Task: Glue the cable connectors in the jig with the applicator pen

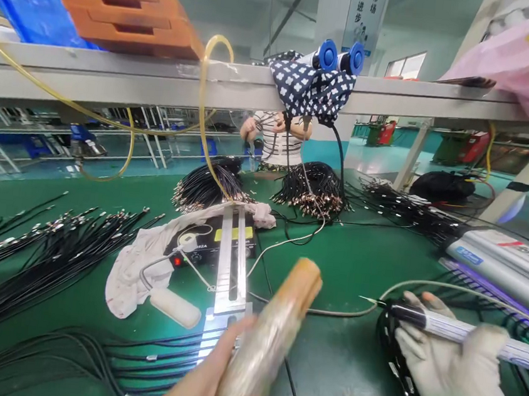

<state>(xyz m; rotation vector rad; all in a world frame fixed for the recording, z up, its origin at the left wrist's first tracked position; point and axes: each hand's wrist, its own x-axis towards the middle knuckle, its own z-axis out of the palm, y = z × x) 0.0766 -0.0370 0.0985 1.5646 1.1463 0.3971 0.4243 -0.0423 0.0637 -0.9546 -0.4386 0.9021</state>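
My bare left hand [200, 380] is closed round a thick rod [274, 331], its brown end tilted up and its body wrapped in clear, shiny film. My right hand [454, 375], in a pale glove, holds a white pen-shaped tool [453, 329] with a black front and a thin needle tip pointing left. The thumb lies over this pen. A shiny black thing sits under that hand, partly hidden. Beside my left hand, a row of black cables [157, 363] runs to a metal slotted fixture [232, 270].
Behind the fixture is a black control box [200, 245] with a white cloth [131, 272]. Cable bundles [312, 190] lie at the back and left. A silver lamp-like unit [498, 260] stands right. Overhead runs a shelf rail [140, 78]; a person [278, 136] works beyond.
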